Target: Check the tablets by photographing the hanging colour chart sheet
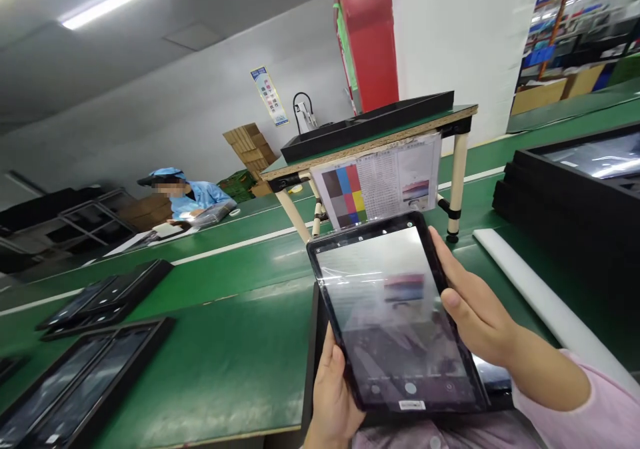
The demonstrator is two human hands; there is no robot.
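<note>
The person holds a black tablet (pixel 397 315) up over the near edge of the green conveyor belt (pixel 225 329), tilted, its screen lit with a washed-out camera view too glary to read clearly. The left hand (pixel 333 395) grips the tablet's lower left edge, thumb on the bezel, its fingers hidden behind the device and the wrist cut off by the picture's bottom. The right hand (pixel 475 309) closes on the right edge, thumb pressed on the frame, fingers out of sight behind. A black tray (pixel 313 342) lies mostly hidden under the tablet. Beyond stands a small table (pixel 370 142) with a colour chart sheet (pixel 380 185) hanging from it. Far left, a co-worker (pixel 193 199) in blue sits at the belt; what that person handles is unclear.
</note>
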